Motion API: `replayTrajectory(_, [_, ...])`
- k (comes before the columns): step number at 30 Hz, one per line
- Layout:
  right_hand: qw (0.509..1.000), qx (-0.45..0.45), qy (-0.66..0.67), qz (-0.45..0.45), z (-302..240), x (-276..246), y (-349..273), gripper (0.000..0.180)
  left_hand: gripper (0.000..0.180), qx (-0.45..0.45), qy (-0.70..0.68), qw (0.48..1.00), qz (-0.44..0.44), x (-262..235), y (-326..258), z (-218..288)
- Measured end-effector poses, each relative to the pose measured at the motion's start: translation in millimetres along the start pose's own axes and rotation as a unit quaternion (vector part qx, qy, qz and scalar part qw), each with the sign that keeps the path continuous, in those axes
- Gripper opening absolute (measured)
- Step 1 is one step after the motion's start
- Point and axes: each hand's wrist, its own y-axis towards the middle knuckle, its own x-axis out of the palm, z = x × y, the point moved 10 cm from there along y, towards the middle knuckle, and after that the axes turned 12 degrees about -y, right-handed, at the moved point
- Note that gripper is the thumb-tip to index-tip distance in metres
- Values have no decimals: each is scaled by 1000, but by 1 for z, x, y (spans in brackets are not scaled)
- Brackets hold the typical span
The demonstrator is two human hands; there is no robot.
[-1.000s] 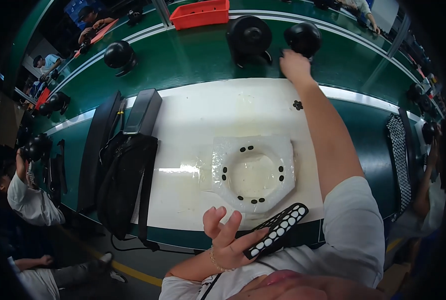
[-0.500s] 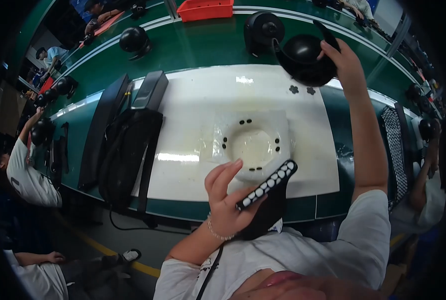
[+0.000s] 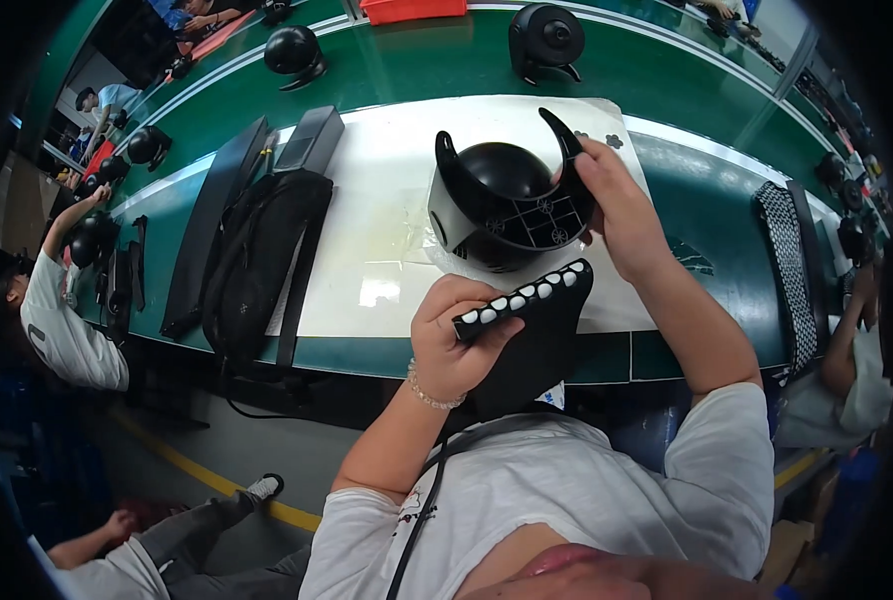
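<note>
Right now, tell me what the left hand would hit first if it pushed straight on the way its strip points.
Probably the black shell held by the right hand. The left hand aims its padded strip up and right, toward the shell's underside; depth is unclear.

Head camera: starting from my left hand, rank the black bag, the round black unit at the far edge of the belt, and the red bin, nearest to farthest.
From the left hand:
1. Black bag, to its left on the near side of the table.
2. Round black unit, far across on the green belt, slightly right.
3. Red bin, beyond it at the top edge.
</note>
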Motion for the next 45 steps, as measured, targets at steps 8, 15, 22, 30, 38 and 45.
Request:
replayTrajectory(8, [830,-462,-310,-40,-61,24,-79,50,20,-154,-62,985,51,-5,-3,-15])
replayTrajectory(15, [915,-296,-264,-70,-35,20,-69,40,19,-145,-75,986,35,4,6,-17])
replayTrajectory(22, [967,-160,-137,-142,-24,13,-55,32,16,-81,-12,996,27,-2,7,-10])
replayTrajectory(30, [748,-531,-395,55,-79,13,-96,20,17,-109,-26,993,26,-4,5,-17])
replayTrajectory(38, [834,-439,-330,-38,-68,15,-72,26,18,-105,-44,993,35,-6,4,-17])
replayTrajectory(45, [841,-415,-338,-73,-64,19,-73,26,22,-103,-59,993,26,-4,3,-16])
